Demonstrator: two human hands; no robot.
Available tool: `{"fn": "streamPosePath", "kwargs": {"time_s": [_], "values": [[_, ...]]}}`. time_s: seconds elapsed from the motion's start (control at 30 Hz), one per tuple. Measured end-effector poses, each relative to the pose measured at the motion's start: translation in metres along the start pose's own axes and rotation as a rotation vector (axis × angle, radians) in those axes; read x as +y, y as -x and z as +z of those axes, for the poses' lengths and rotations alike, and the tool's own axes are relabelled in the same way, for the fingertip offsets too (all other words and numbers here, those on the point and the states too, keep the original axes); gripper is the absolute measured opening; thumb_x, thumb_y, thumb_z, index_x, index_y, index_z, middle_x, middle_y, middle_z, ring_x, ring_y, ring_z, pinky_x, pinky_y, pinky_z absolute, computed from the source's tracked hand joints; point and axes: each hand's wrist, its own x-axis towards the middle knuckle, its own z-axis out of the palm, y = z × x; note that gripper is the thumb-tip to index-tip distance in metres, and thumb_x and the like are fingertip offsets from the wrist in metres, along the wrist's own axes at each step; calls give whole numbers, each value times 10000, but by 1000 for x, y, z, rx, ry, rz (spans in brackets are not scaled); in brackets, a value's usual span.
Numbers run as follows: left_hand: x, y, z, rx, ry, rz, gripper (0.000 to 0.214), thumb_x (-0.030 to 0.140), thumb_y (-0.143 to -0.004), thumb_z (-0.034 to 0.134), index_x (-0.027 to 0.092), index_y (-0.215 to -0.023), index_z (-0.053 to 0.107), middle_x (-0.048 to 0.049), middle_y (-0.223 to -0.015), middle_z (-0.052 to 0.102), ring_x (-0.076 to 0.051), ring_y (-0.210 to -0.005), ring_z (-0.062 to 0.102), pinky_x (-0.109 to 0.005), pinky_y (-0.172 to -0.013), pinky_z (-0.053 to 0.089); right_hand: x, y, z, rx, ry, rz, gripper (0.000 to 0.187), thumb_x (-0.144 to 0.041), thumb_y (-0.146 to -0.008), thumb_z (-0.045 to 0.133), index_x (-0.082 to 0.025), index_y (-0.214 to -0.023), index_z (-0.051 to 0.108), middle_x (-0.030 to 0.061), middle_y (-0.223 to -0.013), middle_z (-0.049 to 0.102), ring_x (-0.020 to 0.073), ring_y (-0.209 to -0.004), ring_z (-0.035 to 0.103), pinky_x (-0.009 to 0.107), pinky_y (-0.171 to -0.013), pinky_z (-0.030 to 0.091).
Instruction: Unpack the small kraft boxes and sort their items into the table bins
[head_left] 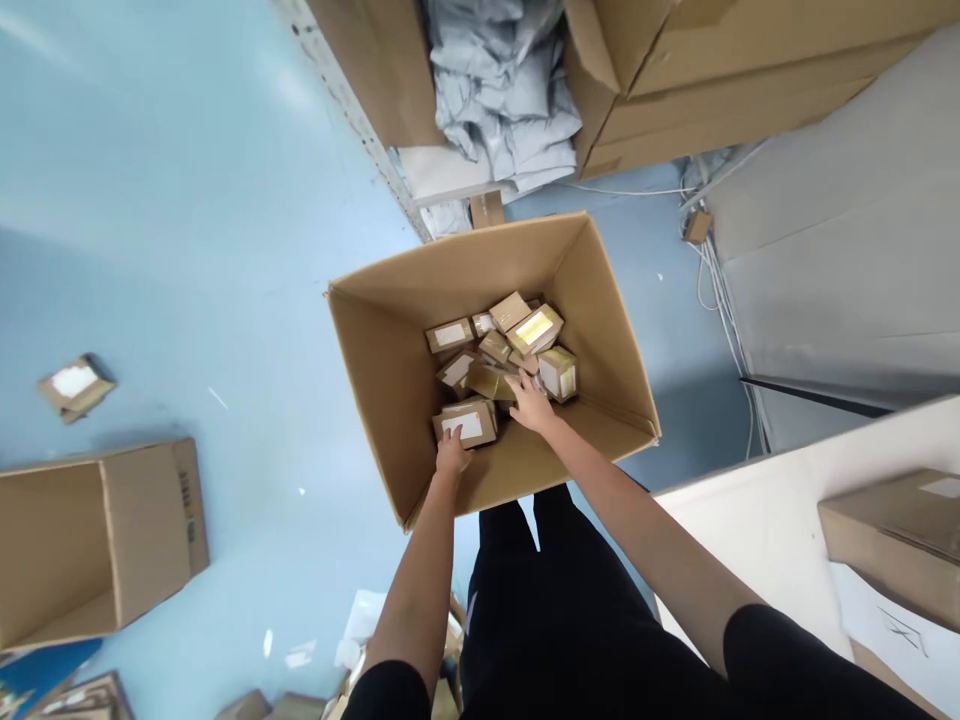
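Observation:
A large open cardboard box (375, 370) stands on the blue floor in front of me, with several small brown parcels (534, 330) bearing white labels piled in its bottom. Both my arms reach down into it. My left hand (452, 455) grips the near edge of a small labelled parcel (466, 423) at the front of the pile. My right hand (529, 400) rests among the parcels with its fingers on a small brown parcel (491, 382) beside a white-ended one (559, 373).
An empty cardboard box (97, 540) lies on its side at the left, a loose small parcel (75, 385) beyond it. Big cartons (712, 90) and grey bags (502, 100) stand behind. A white table (757, 530) with a carton (892, 540) is at the right.

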Motion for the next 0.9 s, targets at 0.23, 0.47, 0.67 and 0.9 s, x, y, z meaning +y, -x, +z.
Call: {"fn": "streamPosePath", "kwargs": {"time_s": [0.23,0.47,0.67,0.9], "values": [[-8,-53,7,-65,-33,75,880,307,-824,795,218,-1610,410,-190,-1694,357,-364,-1512,431,-436,-1204,413,13,-38,42,-23,48,143,837,-191,-889,674,-229,-1657,341,164,-1764,119,363,-1579,253,499,-1216,352],[77,-136,0,-11,-62,302,858,327,-838,774,221,-1607,409,-183,-1713,319,-372,-1524,397,-468,-1199,411,77,-86,24,95,133,223,856,-241,-889,646,-222,-1671,300,157,-1763,138,393,-1569,261,551,-1234,315],[176,-231,-1,43,-99,394,1017,403,-811,804,263,-1671,278,-158,-1741,257,-387,-1531,361,-487,-1199,418,145,-136,13,152,174,181,876,-257,-880,676,-226,-1672,303,129,-1782,65,405,-1579,224,538,-1250,295],[241,-324,29,52,-143,380,1089,570,-852,712,232,-1710,133,-130,-1793,62,-433,-1611,139,-550,-1249,333,218,-164,41,78,143,274,947,-294,-859,744,-245,-1682,279,137,-1782,58,415,-1598,188,559,-1251,285]]}}
